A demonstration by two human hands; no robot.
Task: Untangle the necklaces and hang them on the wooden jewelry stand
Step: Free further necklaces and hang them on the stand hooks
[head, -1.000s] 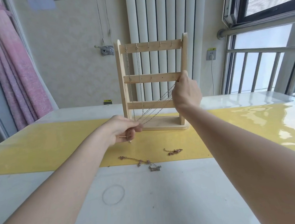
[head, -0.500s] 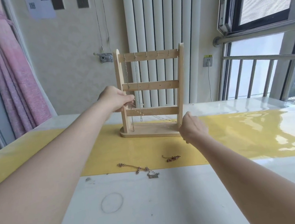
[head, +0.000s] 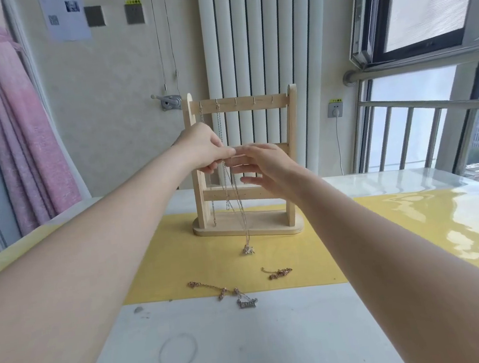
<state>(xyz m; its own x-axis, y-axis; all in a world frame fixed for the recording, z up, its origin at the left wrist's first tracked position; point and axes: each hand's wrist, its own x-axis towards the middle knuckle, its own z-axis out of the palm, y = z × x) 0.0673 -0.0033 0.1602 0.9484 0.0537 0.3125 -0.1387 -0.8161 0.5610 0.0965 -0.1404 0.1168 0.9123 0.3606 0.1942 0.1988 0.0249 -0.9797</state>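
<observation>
The necklace (head: 236, 199) hangs straight down before the wooden stand (head: 245, 162), pinched by my left hand (head: 203, 149); my right hand (head: 263, 163) beside it stays loose-fingered.

Pale wooden stand (head: 254, 227) on yellow runner (head: 181, 256), pink curtain (head: 23, 131).

The jewelry stand (head: 246, 162) at the centre of the frame is pale, unpainted wood with a smooth matt finish, and thin metal chains (head: 223, 153) hang from it. The tabletop (head: 412, 191) at right is glossy and mirrors the window; its yellow runner (head: 167, 264) looks shiny too. At upper left hangs a soft pink cloth curtain (head: 17, 132).
</observation>
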